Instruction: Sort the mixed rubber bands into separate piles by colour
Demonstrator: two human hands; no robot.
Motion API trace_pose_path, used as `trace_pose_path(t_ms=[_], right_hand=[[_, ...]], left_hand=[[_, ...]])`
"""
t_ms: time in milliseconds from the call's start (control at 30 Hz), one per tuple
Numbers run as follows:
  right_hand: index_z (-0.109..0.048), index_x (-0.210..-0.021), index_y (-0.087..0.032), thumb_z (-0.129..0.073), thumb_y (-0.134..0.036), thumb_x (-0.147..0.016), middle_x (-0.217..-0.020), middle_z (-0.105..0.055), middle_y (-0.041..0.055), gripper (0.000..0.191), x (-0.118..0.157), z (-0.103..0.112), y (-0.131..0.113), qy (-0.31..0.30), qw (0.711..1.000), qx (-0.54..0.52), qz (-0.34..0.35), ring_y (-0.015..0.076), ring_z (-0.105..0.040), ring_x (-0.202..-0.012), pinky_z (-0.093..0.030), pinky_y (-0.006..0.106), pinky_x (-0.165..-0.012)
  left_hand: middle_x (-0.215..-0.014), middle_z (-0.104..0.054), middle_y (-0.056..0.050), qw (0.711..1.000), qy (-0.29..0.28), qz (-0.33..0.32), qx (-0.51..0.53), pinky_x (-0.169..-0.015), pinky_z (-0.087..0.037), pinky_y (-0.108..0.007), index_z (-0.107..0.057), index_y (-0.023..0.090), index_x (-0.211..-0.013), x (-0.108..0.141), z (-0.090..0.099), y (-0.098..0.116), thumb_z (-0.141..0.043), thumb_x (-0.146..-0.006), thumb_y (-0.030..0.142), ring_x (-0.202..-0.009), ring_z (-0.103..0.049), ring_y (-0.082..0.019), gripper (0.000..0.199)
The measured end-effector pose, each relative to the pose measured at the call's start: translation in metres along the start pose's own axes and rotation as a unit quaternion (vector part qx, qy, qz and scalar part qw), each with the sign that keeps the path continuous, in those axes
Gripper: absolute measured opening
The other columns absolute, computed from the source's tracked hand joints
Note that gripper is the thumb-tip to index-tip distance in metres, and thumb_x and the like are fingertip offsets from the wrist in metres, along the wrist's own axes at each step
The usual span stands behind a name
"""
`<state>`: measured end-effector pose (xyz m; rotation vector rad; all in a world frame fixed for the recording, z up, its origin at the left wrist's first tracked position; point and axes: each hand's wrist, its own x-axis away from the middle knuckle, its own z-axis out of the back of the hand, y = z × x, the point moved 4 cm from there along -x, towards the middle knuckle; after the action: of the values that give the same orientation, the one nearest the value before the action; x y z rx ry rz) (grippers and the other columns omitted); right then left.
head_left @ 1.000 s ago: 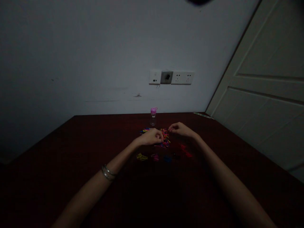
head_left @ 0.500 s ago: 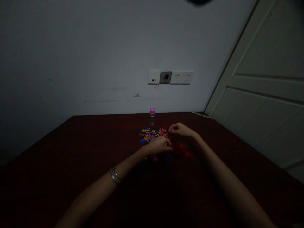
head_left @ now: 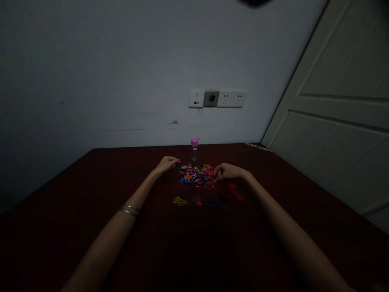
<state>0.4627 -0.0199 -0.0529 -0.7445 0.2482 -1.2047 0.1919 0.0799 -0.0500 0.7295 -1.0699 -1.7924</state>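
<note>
A pile of small, thin loops in many colours [head_left: 197, 175], looking like rubber bands, lies on the dark red table [head_left: 146, 251]. At its left edge is my left hand [head_left: 165, 164], fingers pinched together. My right hand [head_left: 227, 171] touches the pile's right edge with its fingertips curled in. Whatever either hand pinches is too small to make out. Nearer to me lie small single-colour groups: yellow loops [head_left: 179, 201], pink loops [head_left: 197, 201], blue loops [head_left: 213, 202] and red loops [head_left: 236, 191]. A dim dark patch sits between the blue and the red.
Behind the pile stands a clear bottle with a pink cap [head_left: 194, 150]. The wall [head_left: 136, 81] with a row of sockets [head_left: 231, 99] closes off the table's far side. To the right is a white panelled door [head_left: 340, 121]. A flat strip [head_left: 258, 147] lies at the back right.
My left hand has moved left, from over the front of the pile to its left edge, uncovering the pile and the yellow loops. My right hand has shifted slightly towards me.
</note>
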Motion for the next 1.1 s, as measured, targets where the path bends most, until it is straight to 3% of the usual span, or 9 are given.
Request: trace_pose_path(t_ms=[167, 767, 967, 1100], right_hand=[[-0.062, -0.078, -0.013, -0.054, -0.018, -0.057, -0.061, -0.056, -0.0022, 0.023, -0.005, -0.005, 0.002, 0.007, 1.0, 0.011, -0.01, 0.0079, -0.046, -0.052, -0.034, 0.017, -0.047], [-0.06, -0.071, -0.012, -0.045, -0.012, -0.058, -0.06, -0.056, -0.0001, 0.02, 0.021, 0.008, -0.026, -0.022, 1.0, -0.019, 0.003, 0.0083, -0.045, -0.052, -0.035, 0.019, -0.049], [-0.062, -0.071, -0.013, -0.046, -0.009, -0.057, -0.06, -0.057, -0.0003, 0.021, 0.04, -0.017, -0.036, -0.125, 0.992, -0.022, 0.001, 0.009, -0.049, -0.054, -0.037, 0.019, -0.05], [-0.063, -0.076, -0.013, -0.052, -0.012, -0.06, -0.063, -0.059, 0.0005, 0.02, 0.048, -0.029, -0.037, -0.146, 0.989, -0.01, -0.025, 0.008, -0.048, -0.052, -0.034, 0.017, -0.046]], left_hand=[[-0.044, -0.036, 0.007, 0.997, 0.012, 0.054, 0.047, -0.034, -0.015, -0.017, -0.061, 0.013, -0.086, -0.002, 0.009, -0.024, -0.051, -0.071, 0.044, -0.033, -0.024, -0.004, 0.036], [-0.047, -0.04, 0.005, 0.999, -0.015, 0.038, -0.006, -0.036, -0.017, -0.017, -0.063, 0.01, -0.085, 0.001, 0.005, -0.024, -0.051, -0.071, 0.04, -0.036, -0.027, -0.003, 0.036], [-0.048, -0.045, 0.003, 0.998, -0.062, 0.002, 0.007, -0.039, -0.019, -0.019, -0.065, 0.012, -0.084, 0.008, 0.002, 0.002, -0.055, -0.068, 0.035, -0.039, -0.031, -0.004, 0.029], [-0.055, -0.054, -0.001, 0.985, -0.165, -0.05, -0.03, -0.044, -0.025, -0.019, -0.067, 0.011, -0.078, 0.023, -0.012, 0.036, -0.06, -0.064, 0.028, -0.046, -0.038, -0.005, 0.023]])
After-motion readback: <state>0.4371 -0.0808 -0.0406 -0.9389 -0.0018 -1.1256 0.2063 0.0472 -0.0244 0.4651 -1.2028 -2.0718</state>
